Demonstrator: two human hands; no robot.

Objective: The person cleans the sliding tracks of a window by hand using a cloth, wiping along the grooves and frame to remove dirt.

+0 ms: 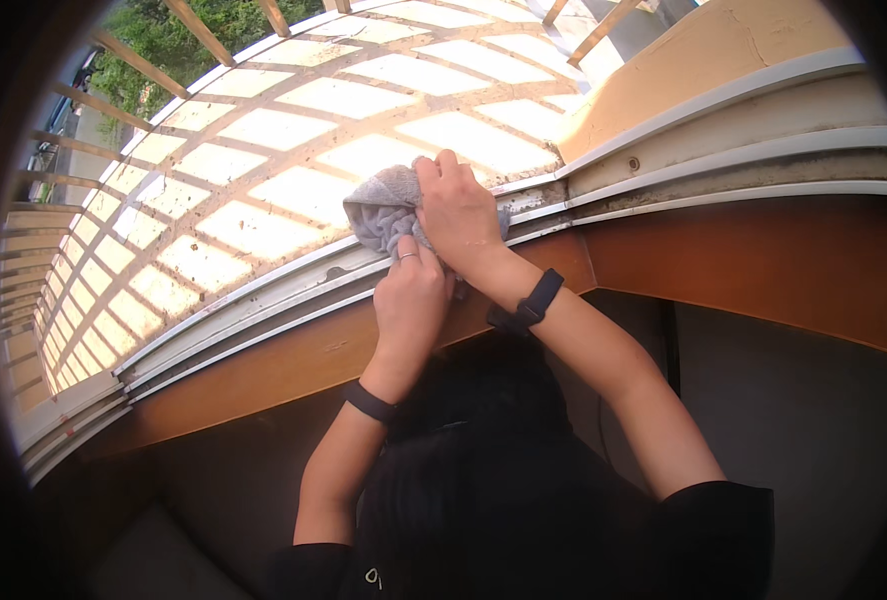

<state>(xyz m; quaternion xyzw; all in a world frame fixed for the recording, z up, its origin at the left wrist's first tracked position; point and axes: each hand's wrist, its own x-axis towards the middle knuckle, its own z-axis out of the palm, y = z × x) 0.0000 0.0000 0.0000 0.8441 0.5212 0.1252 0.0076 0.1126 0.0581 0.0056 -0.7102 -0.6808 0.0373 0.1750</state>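
A bunched grey cloth [383,205] lies over the white window track [308,288], close to the corner of the sill. My right hand [457,208] is on top of the cloth, its fingers curled into the fabric. Just below and to the left, my left hand [413,295] grips the cloth's near edge, with a ring on one finger. Both hands are closed on the same cloth. Dirt shows in the track's grooves on either side. The part of the cloth under my palms is hidden.
A brown wooden sill [293,365] runs along the near side of the track. Beyond it lies a sunlit outer ledge [263,215] striped with shadows, edged by railing bars [143,70]. On the right, a dirty window frame [743,130] meets a tan wall [703,75].
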